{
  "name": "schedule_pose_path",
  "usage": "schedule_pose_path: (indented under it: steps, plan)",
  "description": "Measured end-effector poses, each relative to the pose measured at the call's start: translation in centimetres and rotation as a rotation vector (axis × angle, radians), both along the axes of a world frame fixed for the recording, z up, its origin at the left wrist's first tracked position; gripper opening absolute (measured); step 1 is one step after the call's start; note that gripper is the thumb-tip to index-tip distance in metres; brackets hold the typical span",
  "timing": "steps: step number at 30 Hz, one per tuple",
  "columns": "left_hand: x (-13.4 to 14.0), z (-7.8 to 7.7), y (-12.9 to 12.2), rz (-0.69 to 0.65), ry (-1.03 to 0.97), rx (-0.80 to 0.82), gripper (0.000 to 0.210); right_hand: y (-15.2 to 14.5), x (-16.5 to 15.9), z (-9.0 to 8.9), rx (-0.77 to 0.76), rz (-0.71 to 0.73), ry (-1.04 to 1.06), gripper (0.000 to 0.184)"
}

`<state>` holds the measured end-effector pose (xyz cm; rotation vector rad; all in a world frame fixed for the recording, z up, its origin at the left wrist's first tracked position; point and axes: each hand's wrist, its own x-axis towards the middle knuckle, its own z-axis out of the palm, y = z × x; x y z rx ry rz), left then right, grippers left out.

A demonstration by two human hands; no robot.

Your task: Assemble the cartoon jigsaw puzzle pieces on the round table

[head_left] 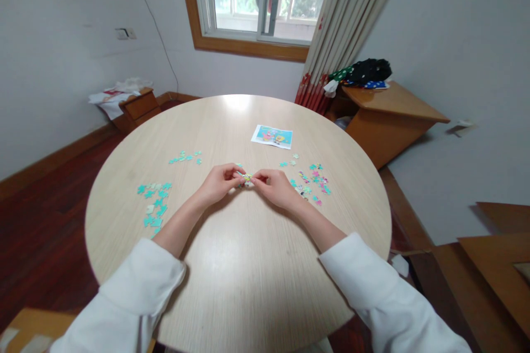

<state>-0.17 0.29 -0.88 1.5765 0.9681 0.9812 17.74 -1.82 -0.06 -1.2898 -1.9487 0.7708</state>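
Observation:
Between my two hands, just above the middle of the table, are small jigsaw puzzle pieces (pixel 247 178) with yellow and white print. My left hand (pixel 219 183) pinches them from the left, thumb and fingers together. From the right, my right hand (pixel 273 186) pinches them as well, its fingertips nearly meeting the left ones. How many pieces are held is hidden by the fingers. A cluster of turquoise puzzle pieces (pixel 159 202) lies left of my left hand. Pink, turquoise and multicoloured pieces (pixel 317 177) are scattered to the right of my right hand.
A cartoon picture sheet (pixel 272 137) lies on the round wooden table (pixel 232 265) beyond my hands. More turquoise pieces (pixel 185 157) are at the back left. A wooden cabinet (pixel 389 110) with clothes on it stands at the right, near the curtain (pixel 343 16) and window.

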Motion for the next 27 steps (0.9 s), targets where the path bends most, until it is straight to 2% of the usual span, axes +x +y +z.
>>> schedule_pose_path:
  steps: [5,9,27]
  plan:
    - [-0.17,0.26,0.06,0.045,-0.027,-0.038,0.026,0.17,0.22,-0.04,-0.038,-0.043,0.07,0.018]
    - [-0.25,0.32,0.03,0.03,0.018,-0.02,0.025,0.3,0.44,0.07,-0.047,-0.067,0.101,0.019]
    - [0.07,0.48,-0.47,0.08,0.131,0.118,0.018,0.36,0.28,-0.17,-0.075,-0.009,0.122,0.021]
